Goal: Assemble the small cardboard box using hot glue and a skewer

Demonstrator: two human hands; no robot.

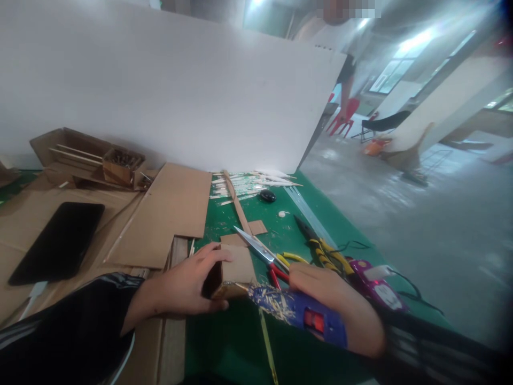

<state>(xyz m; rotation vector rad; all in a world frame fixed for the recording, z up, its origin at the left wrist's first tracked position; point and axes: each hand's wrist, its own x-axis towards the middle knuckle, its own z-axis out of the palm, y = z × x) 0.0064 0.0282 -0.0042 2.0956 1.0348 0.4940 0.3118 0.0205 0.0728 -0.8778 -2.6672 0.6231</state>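
My left hand (188, 283) is wrapped round a small open cardboard box (238, 262), thumb below and fingers on its top edge. In my right hand (336, 299) is a blue glue gun (280, 307), its body dusted with wood-like shavings. The gun's nozzle meets the box's near edge at the right. Just beyond the box lie scissors (260, 248) with red and yellow handles, their blades pointing up and left. A cardboard strip (237, 203) reaches away behind them. A yellowish stick (267, 345) hangs or lies below the nozzle; which, I cannot tell.
Yellow-black pliers (320, 246) and a magenta device (379, 286) with a cable sit at the right. Thin sticks (240, 187) lie at the back. On the left are cardboard sheets (164, 214), a black phone (58, 240) and a box of small parts (122, 166). A white panel (172, 85) stands behind.
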